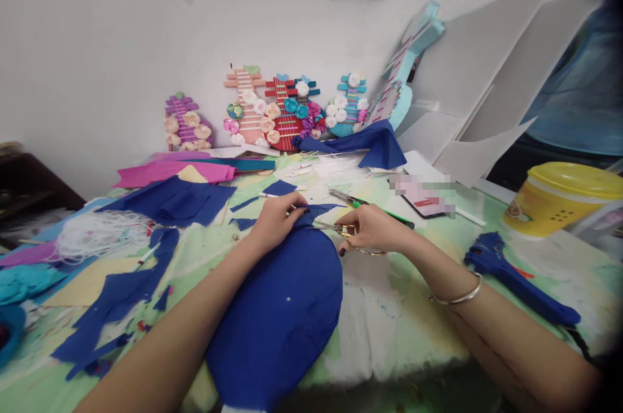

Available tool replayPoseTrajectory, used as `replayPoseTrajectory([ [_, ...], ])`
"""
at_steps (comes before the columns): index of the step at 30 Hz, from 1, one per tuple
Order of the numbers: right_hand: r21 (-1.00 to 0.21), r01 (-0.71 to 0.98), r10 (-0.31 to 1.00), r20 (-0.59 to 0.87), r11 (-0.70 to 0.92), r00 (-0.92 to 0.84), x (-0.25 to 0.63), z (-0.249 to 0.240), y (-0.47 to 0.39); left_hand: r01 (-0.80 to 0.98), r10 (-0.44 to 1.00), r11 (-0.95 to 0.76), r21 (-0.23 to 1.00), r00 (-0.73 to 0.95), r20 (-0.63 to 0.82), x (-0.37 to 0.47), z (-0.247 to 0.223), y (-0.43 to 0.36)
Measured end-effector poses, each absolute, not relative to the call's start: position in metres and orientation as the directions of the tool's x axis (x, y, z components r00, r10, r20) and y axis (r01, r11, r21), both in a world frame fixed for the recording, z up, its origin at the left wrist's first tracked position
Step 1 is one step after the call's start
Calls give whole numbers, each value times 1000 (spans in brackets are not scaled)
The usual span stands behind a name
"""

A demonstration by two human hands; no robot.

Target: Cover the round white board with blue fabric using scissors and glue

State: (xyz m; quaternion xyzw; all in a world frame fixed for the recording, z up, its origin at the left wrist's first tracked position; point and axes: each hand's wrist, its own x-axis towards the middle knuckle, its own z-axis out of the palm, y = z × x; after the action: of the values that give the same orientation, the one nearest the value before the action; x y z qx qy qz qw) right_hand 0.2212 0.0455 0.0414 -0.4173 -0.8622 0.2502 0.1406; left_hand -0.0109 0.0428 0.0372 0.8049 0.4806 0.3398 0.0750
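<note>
A rounded shape covered in dark blue paper (287, 309) lies in front of me, reaching over the table's near edge. My left hand (280, 221) presses and pinches the blue paper at its far end. In my right hand (372, 231) is a pair of gold-handled scissors (331, 226), whose blades point left into the blue paper beside my left fingers. Just beyond my right hand lies a green utility knife (384, 208). Whether the blades are fully closed is hard to make out.
A blue glue gun (520, 280) and a yellow-lidded tub (569, 199) stand at right, near a phone (421, 195). Blue paper scraps (117, 296) and white string (102, 234) lie left. Flower-decorated lute shapes (248, 108) lean on the wall, beside white boards (491, 62).
</note>
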Motion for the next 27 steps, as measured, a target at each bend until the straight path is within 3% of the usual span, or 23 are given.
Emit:
replayPoseTrajectory([
  [5, -413, 658, 760, 152, 630, -632, 218, 43, 42, 766, 767, -563, 310, 345, 541, -7, 38, 41],
  [9, -294, 680, 737, 181, 672, -651, 216, 52, 35, 759, 746, -585, 285, 367, 556, -5, 38, 40],
  [17, -278, 634, 688, 179, 722, -704, 219, 59, 26, 745, 736, -604, 284, 384, 557, -4, 37, 42],
  [23, -159, 674, 691, 223, 722, -688, 218, 55, 30, 728, 709, -632, 266, 406, 576, -2, 37, 42],
  [27, -174, 674, 696, 222, 718, -683, 220, 51, 33, 721, 718, -627, 295, 389, 577, -2, 39, 42],
])
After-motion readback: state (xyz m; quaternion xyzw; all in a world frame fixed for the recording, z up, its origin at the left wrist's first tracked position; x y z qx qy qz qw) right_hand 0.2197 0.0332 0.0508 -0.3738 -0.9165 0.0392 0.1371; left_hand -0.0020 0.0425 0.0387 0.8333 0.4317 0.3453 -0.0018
